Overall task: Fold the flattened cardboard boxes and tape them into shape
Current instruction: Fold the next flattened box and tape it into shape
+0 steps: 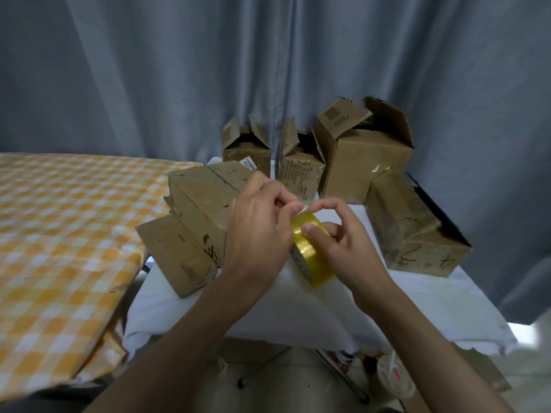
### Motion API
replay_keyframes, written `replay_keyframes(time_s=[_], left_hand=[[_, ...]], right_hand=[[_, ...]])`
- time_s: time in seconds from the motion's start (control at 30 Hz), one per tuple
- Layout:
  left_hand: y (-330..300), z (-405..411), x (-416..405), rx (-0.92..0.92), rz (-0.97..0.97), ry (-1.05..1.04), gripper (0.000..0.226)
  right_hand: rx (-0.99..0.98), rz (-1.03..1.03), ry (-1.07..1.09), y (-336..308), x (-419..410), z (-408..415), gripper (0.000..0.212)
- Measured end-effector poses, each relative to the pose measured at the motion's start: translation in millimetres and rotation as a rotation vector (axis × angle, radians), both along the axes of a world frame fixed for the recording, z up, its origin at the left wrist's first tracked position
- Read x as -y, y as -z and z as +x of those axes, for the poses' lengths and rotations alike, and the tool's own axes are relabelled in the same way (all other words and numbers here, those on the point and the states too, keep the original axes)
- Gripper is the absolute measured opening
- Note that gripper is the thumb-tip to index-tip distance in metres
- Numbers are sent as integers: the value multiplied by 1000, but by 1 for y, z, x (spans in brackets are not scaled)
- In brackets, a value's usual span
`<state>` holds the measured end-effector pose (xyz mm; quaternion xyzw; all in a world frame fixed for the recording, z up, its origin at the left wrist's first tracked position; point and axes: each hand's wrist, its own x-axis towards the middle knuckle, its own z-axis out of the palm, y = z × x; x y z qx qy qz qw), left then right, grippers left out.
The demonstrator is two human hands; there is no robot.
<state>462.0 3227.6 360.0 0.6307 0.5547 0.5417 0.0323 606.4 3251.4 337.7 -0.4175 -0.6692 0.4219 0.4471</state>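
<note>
now both hands, left (259, 231) and right (343, 242), pinch the yellow tape roll (310, 251) above the worktop (268, 308), its open core facing lower left, right of the folded box (199, 204).

Glossy tape roll (310, 251) — matt cardboard boxes (196, 216)

A small table with a white cloth (268, 311) holds brown boxes. The big open box (366, 162) stands at the back. Just left of it stand two little open boxes (301, 171) (247, 150). In front of it, to the right, lies a taped box (417, 231). Far to its left, another box (193, 222) lies tipped over at the cloth's edge.
</note>
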Motion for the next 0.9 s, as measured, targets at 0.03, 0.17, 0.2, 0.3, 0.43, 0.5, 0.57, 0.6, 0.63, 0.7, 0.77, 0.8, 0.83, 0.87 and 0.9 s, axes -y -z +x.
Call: replay_keyframes(time_s=[0.03, 0.17, 0.2, 0.3, 0.43, 0.5, 0.57, 0.6, 0.63, 0.7, 0.77, 0.8, 0.83, 0.87, 0.9], left_hand=[[-5, 3, 2, -4, 54, 19, 16], [-17, -3, 0, 46, 107, 19, 13], [-17, -7, -3, 41, 68, 6, 11], [-8, -14, -6, 5, -77, 3, 5], [6, -14, -10, -266, -144, -127, 26], [9, -20, -14, -415, -194, -181, 49], [12, -28, -18, -431, -195, -135, 54], [13, -33, -19, -427, -182, -104, 55], [14, -39, -20, -435, -182, -85, 57], [16, -55, -23, -479, -244, -71, 73], [19, -71, -23, -480, -386, -46, 92], [20, -78, -23, -485, -453, -38, 97], [22, -83, -22, -512, -502, -34, 100], [23, -87, -21, -559, -535, -27, 103], [23, -90, -21, -606, -559, -14, 108]], right_hand=[[-10, 38, 10, -3, 0, 3, 11], [-17, 142, -89, -16, 4, 11, 6], [-10, 160, -111, -18, 6, 12, 6], [38, 190, -138, -16, 9, 11, 6], [74, 192, -129, -13, 9, 11, 9], [76, 180, -134, -15, 5, 13, 15], [49, 128, -129, -16, -2, 15, 26], [50, 108, -107, -15, -7, 16, 29], [81, 112, -66, -13, -14, 16, 31], [218, 165, 42, -4, -30, 18, 34], [383, 191, 123, 6, -49, 20, 32], [459, 183, 154, 10, -57, 22, 30], [524, 173, 177, 15, -64, 23, 29], [583, 171, 191, 19, -70, 24, 28], [644, 177, 199, 23, -75, 24, 28]])
